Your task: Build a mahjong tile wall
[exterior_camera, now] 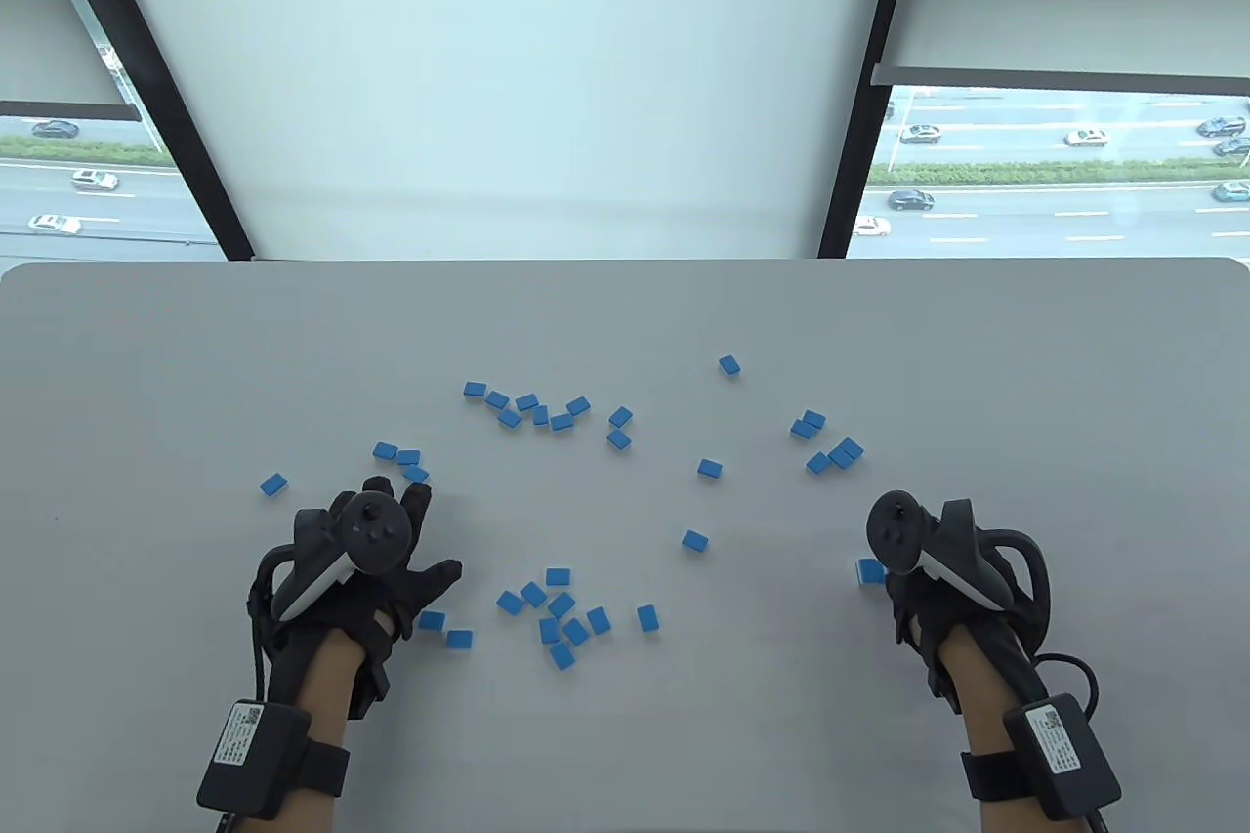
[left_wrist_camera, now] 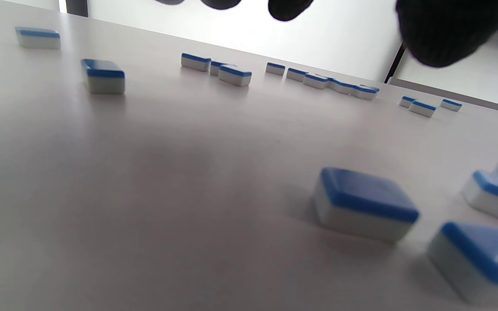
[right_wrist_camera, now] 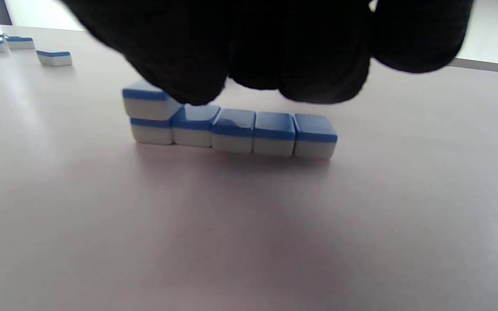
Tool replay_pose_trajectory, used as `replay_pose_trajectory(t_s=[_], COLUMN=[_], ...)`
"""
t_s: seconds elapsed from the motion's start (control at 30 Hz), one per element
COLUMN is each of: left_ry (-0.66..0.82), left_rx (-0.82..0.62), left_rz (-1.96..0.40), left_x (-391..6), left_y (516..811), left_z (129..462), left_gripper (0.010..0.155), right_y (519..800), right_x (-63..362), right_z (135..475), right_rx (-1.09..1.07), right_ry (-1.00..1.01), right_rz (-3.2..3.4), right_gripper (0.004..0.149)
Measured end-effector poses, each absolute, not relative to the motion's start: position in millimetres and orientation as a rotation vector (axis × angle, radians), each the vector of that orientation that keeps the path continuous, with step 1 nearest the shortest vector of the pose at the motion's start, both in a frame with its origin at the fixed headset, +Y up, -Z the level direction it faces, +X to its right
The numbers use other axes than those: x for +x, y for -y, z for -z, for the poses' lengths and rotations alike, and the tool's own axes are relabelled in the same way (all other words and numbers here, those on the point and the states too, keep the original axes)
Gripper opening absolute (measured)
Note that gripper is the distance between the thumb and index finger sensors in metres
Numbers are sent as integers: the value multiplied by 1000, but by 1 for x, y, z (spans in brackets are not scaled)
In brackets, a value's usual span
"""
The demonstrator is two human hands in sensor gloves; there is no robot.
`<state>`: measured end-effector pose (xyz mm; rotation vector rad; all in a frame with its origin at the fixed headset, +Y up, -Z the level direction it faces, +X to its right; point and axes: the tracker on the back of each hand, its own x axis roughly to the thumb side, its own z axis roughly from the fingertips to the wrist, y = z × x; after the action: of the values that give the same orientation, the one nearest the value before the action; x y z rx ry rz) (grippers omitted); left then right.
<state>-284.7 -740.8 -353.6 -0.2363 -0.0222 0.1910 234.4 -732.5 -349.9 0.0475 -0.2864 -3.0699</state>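
Your grey table point(exterior_camera: 625, 735) carries blue-backed mahjong tiles point(exterior_camera: 562, 608) scattered face down in loose clusters across its middle. Near its right side stands your started wall point(right_wrist_camera: 253, 131): a row of five tiles set edge to edge, with a sixth tile point(right_wrist_camera: 147, 101) stacked on the leftmost one as the right wrist view shows it. Your right hand point(exterior_camera: 913, 569) hovers right over that row, its fingers point(right_wrist_camera: 318, 52) curled down and touching the stacked tile; whether they pinch it I cannot tell. Your left hand point(exterior_camera: 391, 560) lies spread and relaxed near the lower cluster, holding nothing.
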Motion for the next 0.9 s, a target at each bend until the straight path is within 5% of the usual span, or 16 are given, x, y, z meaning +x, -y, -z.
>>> replay_pose_trajectory(t_s=[0.9], left_ry=[36], left_rx=[-222], left_rz=[-201], left_x=[-286], left_y=[739], left_z=[356], left_gripper=[90], right_y=[721], right_x=[230], right_z=[348], right_rx=[45], right_ry=[175], right_rz=[3099], right_gripper=[62])
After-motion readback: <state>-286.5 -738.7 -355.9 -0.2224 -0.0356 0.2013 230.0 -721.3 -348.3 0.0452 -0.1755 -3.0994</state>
